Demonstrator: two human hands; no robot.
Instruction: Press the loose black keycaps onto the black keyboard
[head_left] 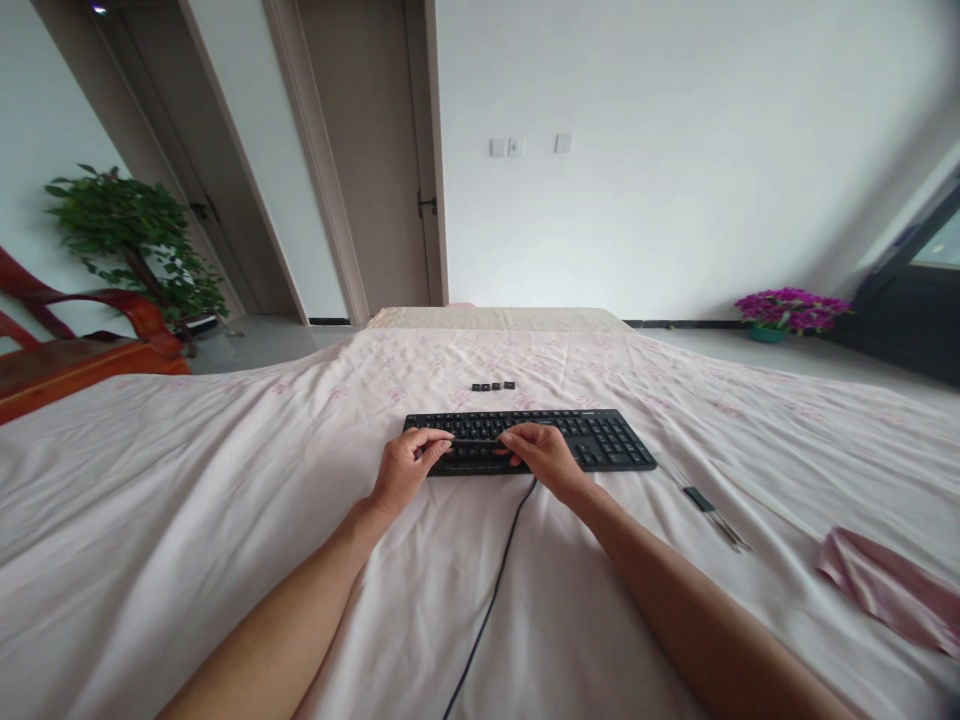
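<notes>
A black keyboard (611, 440) lies on the pale flowered cloth, its cable (495, 585) running toward me. Above its near edge, a long thin black spacebar keycap (477, 441) spans the gap between my two hands. My left hand (405, 465) pinches its left end between thumb and fingers. At the right end, my right hand (546, 458) grips it the same way, with the other fingers curled beneath. Several loose black keycaps (496, 386) sit in a short row beyond the keyboard. The hands hide part of the lower key rows.
Right of the keyboard lies a wire keycap puller (699, 498) with a dark handle. A pink cloth (892, 590) is farther right. The covering cloth (247, 520) is wrinkled. A wooden chair (90, 345) stands at the left, and purple flowers (791, 308) are on the floor at right.
</notes>
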